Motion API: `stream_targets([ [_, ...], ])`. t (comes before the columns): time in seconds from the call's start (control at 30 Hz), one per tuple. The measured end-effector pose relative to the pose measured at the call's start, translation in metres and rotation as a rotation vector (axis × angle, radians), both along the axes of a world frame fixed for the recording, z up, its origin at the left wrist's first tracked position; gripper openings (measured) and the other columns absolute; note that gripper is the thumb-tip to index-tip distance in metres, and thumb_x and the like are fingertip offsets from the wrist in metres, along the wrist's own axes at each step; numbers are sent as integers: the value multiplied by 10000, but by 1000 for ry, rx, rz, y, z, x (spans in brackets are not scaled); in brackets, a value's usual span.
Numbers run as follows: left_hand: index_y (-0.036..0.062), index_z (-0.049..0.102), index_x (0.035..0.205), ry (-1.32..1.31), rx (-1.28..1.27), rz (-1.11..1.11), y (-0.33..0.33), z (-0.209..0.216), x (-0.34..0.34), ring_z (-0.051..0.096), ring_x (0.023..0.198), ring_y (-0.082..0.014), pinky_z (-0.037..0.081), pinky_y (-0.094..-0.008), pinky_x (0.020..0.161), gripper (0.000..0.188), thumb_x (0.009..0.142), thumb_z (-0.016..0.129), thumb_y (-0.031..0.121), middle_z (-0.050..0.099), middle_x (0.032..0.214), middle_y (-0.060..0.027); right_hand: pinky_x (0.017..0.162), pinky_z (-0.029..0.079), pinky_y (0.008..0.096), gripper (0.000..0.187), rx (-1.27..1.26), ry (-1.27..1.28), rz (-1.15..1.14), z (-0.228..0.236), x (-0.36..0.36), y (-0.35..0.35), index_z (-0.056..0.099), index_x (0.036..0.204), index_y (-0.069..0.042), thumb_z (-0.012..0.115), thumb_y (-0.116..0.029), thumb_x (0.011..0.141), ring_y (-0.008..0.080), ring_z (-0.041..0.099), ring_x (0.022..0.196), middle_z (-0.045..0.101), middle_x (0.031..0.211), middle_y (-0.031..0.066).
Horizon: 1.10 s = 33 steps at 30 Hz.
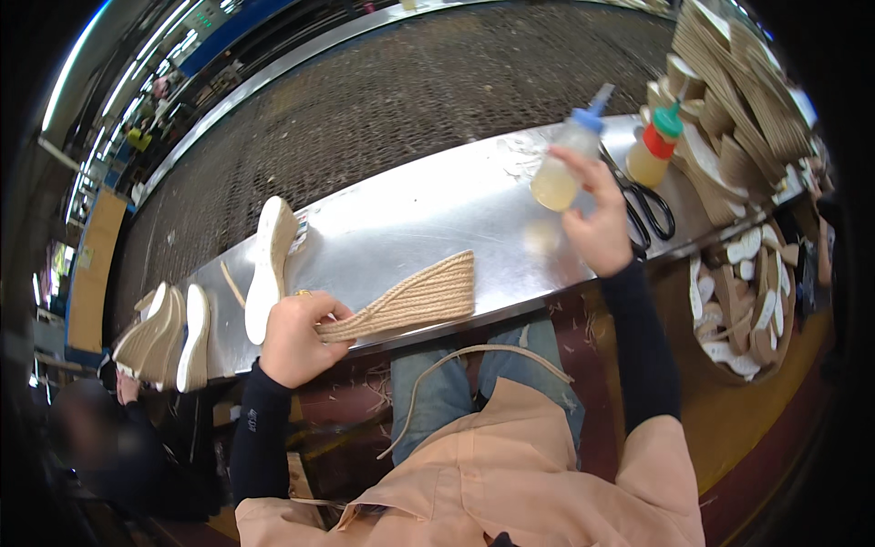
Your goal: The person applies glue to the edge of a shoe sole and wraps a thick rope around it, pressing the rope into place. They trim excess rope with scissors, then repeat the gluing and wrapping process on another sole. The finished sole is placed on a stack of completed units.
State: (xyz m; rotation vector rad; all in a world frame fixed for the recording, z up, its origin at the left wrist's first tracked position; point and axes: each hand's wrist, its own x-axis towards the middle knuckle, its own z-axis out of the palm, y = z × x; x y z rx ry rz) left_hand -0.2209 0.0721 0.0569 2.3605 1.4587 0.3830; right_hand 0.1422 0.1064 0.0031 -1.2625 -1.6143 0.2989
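My left hand [301, 339] pinches the thin toe end of a wedge sole [421, 296] wrapped in tan braided rope; its thick heel points right along the table's near edge. Over the right part of the table, my right hand [597, 211] has its fingers round a clear squeeze bottle [558, 178] with a blue nozzle cap and pale yellowish contents. The bottle is tilted and slightly blurred by motion. Just left of my left hand lies another wedge sole [269, 264] with a white top. A strip of cord [474, 351] drapes across my lap.
Black-handled scissors [652, 211] and a green-capped bottle [658, 146] sit at the right, before stacked wedge soles [743, 91]. More soles [187, 333] stand at the left end. Beyond the metal table [392, 214] runs a dark mesh conveyor [383, 109]. A box of soles [747, 301] stands lower right; a person is lower left.
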Motion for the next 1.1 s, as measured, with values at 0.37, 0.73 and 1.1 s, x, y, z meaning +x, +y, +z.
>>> stream_targets([
  [0.37, 3, 542, 819, -715, 289, 406, -30, -64, 62, 510, 649, -201, 429, -319, 603, 185, 712, 691, 31, 538, 771, -89, 670, 470, 248, 687, 123, 544, 362, 59, -56, -73, 384, 1282, -19, 719, -358, 786, 142, 570, 801, 556, 1071, 99],
  [0.73, 34, 462, 865, -955, 442, 506, -33, -84, 91, 479, 755, -271, 399, -363, 704, 268, 678, 645, -27, 487, 838, -100, 508, 482, 235, 657, -165, 990, 460, 69, -111, -78, 322, 1366, 2, 561, -335, 856, 121, 501, 590, 461, 1285, 311],
  [1.1, 71, 455, 896, -933, 471, 532, -35, -91, 103, 514, 883, -293, 326, -377, 791, 320, 642, 621, -29, 525, 931, -86, 436, 485, 272, 558, 64, 551, 129, 55, -131, -75, 434, 1146, 6, 677, -345, 786, 186, 601, 700, 547, 947, 127],
])
